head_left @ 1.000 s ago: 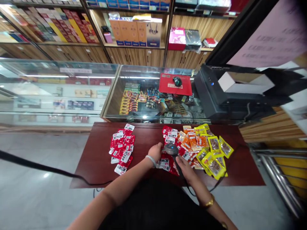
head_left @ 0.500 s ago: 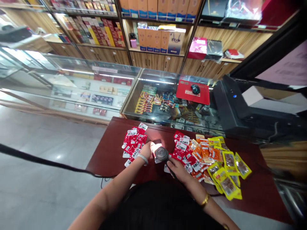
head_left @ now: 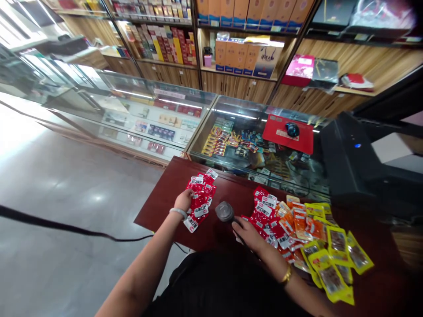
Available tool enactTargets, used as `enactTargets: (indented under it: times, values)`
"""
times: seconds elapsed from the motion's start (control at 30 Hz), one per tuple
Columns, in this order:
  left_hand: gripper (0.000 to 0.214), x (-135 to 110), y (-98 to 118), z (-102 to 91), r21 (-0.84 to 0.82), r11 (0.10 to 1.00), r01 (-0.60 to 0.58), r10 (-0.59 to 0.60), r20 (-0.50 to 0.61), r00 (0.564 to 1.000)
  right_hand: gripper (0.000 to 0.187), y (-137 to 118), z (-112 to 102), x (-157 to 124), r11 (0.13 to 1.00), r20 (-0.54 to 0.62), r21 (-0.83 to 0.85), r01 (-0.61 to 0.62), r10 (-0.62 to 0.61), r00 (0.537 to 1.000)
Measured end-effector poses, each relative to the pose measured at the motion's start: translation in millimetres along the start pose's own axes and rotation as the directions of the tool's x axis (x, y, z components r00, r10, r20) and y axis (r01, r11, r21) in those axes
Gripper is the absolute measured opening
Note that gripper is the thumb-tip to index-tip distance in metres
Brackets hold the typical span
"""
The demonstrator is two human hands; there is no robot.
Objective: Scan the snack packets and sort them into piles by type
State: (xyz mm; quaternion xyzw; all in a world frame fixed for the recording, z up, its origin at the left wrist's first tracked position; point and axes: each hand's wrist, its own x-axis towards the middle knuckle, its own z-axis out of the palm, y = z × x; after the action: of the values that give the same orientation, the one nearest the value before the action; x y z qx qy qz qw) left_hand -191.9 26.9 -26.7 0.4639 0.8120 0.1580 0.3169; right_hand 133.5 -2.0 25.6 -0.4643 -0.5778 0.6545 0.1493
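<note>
My right hand (head_left: pixel 246 233) is wrapped round the handle of a dark barcode scanner (head_left: pixel 224 211), its head raised over the table. My left hand (head_left: pixel 184 200), with a pale bangle at the wrist, is at the left edge of a loose pile of red and white snack packets (head_left: pixel 200 202). Its fingers are closed on the edge of a packet there. Beside the right hand lies a second heap of red packets (head_left: pixel 262 211). It runs into orange packets (head_left: pixel 299 222) and then yellow snack packets (head_left: pixel 333 273) farther right.
Everything rests on a dark red table (head_left: pixel 165 189). Behind it stands a glass display counter (head_left: pixel 211 119), with a red mat (head_left: pixel 274 136) and a mouse (head_left: pixel 292 129) on top. A dark monitor-like machine (head_left: pixel 350 154) stands at the right. A black cable (head_left: pixel 99 235) hangs at the left.
My left hand has moved left, from under the lit scanner to the left pile of red packets. The scanner's light no longer shows. The view has shifted left.
</note>
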Motion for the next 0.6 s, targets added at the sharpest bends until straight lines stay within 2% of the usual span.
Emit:
enactTargets:
  times: [0.1, 0.23, 0.3, 0.37, 0.43, 0.47, 0.53, 0.6]
  values:
    - [0.019, 11, -8, -12.1, 0.061, 0.998, 0.023, -0.025, 0.022, 0.999, 0.06, 1, -2, -4, 0.997, -0.051, 0.059, -0.038, 0.041, 0.998]
    - [0.021, 10, -5, -18.1, 0.104, 0.992, 0.071, -0.072, 0.015, 0.997, 0.056, -1, -12, -15, 0.989, -0.141, 0.144, -0.037, 0.057, 0.988]
    - [0.026, 4, 3, -18.9, 0.145, 0.987, 0.063, -0.052, -0.083, 0.995, 0.054, -3, -21, -22, 0.984, -0.2, 0.174, -0.029, 0.064, 0.978]
    - [0.036, -2, 18, -15.3, 0.198, 0.98, 0.018, 0.028, -0.224, 0.974, 0.051, -6, -32, -30, 0.979, -0.242, 0.204, -0.024, 0.075, 0.967]
    - [0.039, -9, 39, -3.3, 0.226, 0.971, -0.079, 0.137, -0.256, 0.957, 0.049, -6, -42, -40, 0.967, -0.28, 0.252, -0.03, 0.102, 0.955]
    - [0.037, -13, 51, 6.7, 0.222, 0.963, -0.149, 0.196, -0.203, 0.959, 0.047, -6, -47, -45, 0.959, -0.297, 0.282, -0.038, 0.125, 0.947]
    - [0.029, -24, 77, 34.3, 0.17, 0.935, -0.311, 0.315, 0.005, 0.949, 0.045, -3, -54, -54, 0.935, -0.332, 0.349, -0.055, 0.179, 0.926]
    - [0.024, -37, 102, 68.0, 0.087, 0.877, -0.473, 0.442, 0.239, 0.864, 0.046, 2, -58, -61, 0.912, -0.36, 0.406, -0.063, 0.222, 0.906]
